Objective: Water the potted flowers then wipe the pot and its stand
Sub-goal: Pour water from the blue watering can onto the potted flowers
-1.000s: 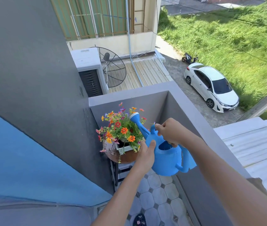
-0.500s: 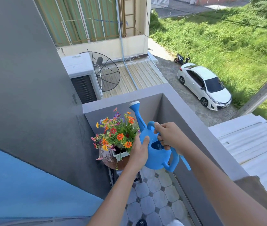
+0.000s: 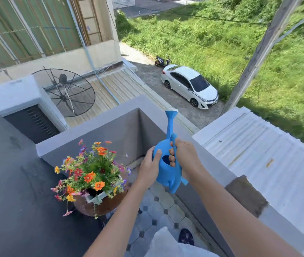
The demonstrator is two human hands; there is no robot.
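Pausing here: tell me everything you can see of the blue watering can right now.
The watering can looks like glossy blue plastic: a round body with a top fill hole, a handle, and a long spout with a pale tip pointing up and away. It is held in the air, right of the flowers, near the balcony wall. The left hand cups its side; the right hand grips the handle. No water shows.

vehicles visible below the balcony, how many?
2: a white car parked on the paved drive, and a scooter just beyond it by the grass. Others may be hidden behind the buildings.
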